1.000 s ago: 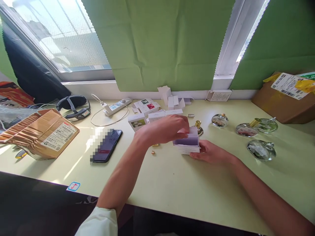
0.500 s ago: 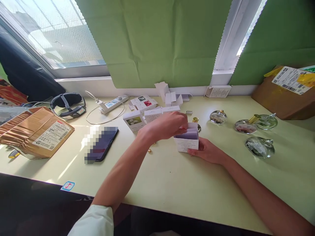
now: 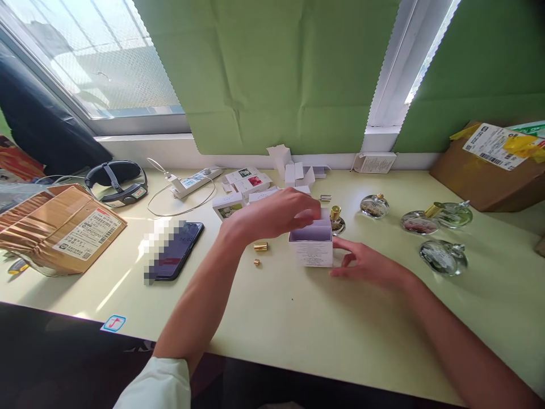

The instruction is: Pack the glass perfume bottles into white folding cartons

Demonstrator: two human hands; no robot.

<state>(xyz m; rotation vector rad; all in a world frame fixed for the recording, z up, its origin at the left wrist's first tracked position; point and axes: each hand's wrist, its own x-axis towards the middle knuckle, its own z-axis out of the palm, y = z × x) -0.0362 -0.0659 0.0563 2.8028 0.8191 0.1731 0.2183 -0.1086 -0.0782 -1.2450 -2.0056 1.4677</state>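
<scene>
A small white box [image 3: 311,253] with a lavender inside stands upright on the table, its top open. My left hand [image 3: 275,216] reaches over it from the left, fingers curled and closed at the raised flap; the fingertips are partly hidden. My right hand [image 3: 368,262] is at the box's right side with thumb and fingers apart, the index finger close to the wall. Just behind the box stands a glass perfume bottle [image 3: 338,226] with a gold top. Left of it lie a gold cap [image 3: 260,246] and a smaller gold ring [image 3: 256,262].
Several round glass bottles, among them a clear one [image 3: 443,257], stand at the right. White boxes [image 3: 251,180] and folded white card [image 3: 298,170] are at the back. A phone [image 3: 181,253], power strip [image 3: 198,180] and cardboard boxes [image 3: 80,227] are also on the table.
The white box and my left hand have shifted slightly left. My right hand has loosened from the box's side, its fingers now apart. The gold cap has come into view.
</scene>
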